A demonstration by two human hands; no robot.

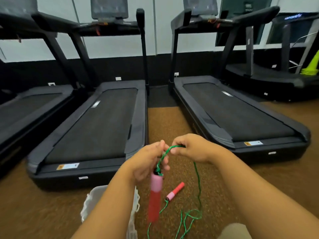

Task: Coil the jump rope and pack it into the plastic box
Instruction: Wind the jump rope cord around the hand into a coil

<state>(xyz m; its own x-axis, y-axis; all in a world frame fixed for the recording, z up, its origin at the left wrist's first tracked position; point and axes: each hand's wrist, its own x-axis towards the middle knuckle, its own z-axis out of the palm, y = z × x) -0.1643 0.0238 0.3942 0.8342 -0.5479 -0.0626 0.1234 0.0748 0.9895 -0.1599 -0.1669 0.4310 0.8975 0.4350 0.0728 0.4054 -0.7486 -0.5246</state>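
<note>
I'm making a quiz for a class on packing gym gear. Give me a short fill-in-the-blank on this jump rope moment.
1. The rope is coloured ____.
2. One pink handle hangs below the left hand; the other handle lies on the ____.
3. Both hands, the right hand too, pinch the ____.
4. The plastic box sits under the ____ forearm.

Missing words: green; floor; rope; left

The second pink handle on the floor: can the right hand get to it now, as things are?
Probably not at once. The right hand pinches the green rope; the second handle lies uncovered on the floor just below. Once it lets go, nothing blocks the way down.
</note>
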